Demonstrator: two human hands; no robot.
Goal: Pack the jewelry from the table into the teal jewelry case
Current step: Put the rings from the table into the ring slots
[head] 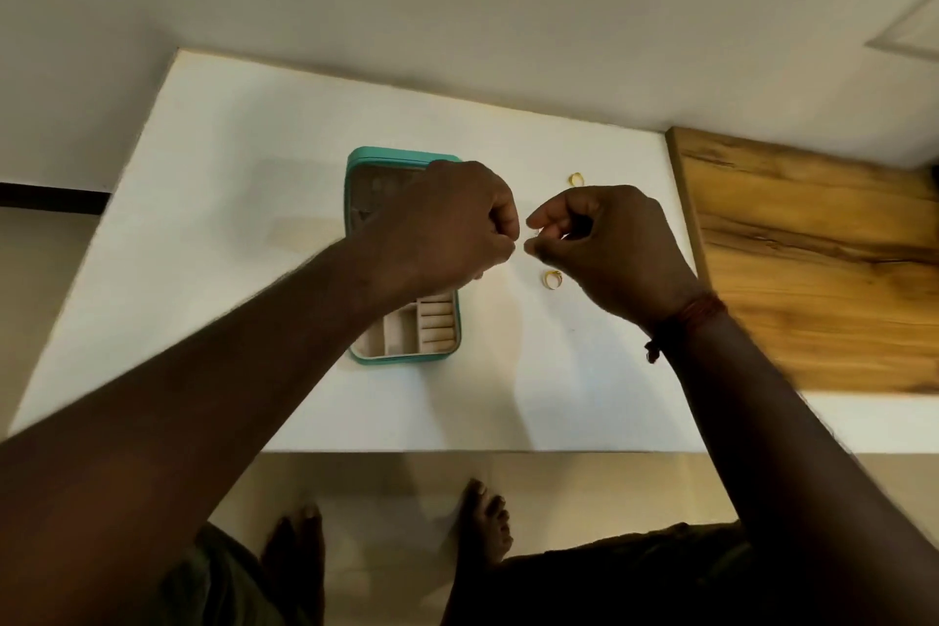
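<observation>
Right hand (604, 244) pinches a tiny pale jewel (537, 233); left hand (452, 224) curled, grip unclear. Carry it steadily into the open teal rectangular case (404, 359).

Left hand (447, 224): held raised, fingers curled tight, knuckles turned toward the other hand; whether anything is gripped cannot be told. Right hand (609, 244): held level with it, thumb and forefinger pinched on a small pale piece (536, 232). Both bare forearms are extended forward, and the fingertips are nearly met.
</observation>
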